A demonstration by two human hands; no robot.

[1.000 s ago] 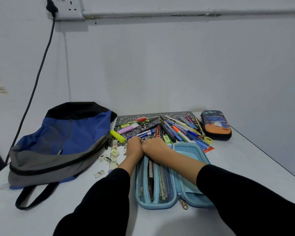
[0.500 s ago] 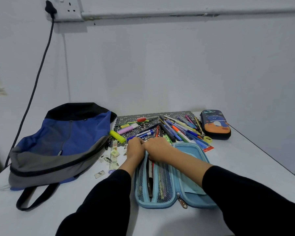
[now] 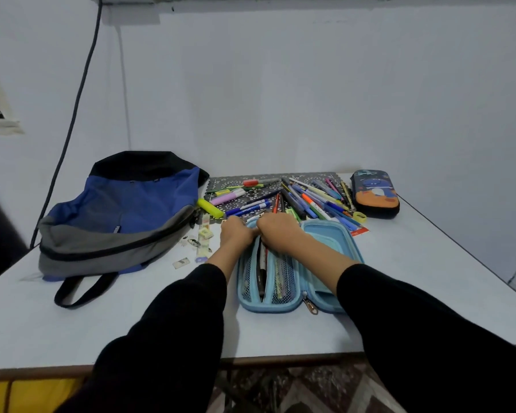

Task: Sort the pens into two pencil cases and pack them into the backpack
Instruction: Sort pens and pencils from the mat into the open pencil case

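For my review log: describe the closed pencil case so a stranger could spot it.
Start at the white table and go to its far right corner by the wall. The closed case lies there, right of the loose pens. It is dark blue and orange; the other case is light blue and open.

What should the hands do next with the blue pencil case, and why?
Probably push the pens down into the mesh pocket. Both the left hand and right hand are bunched at the far end of the open light blue pencil case, where pens already sit. Many loose pens wait beyond.
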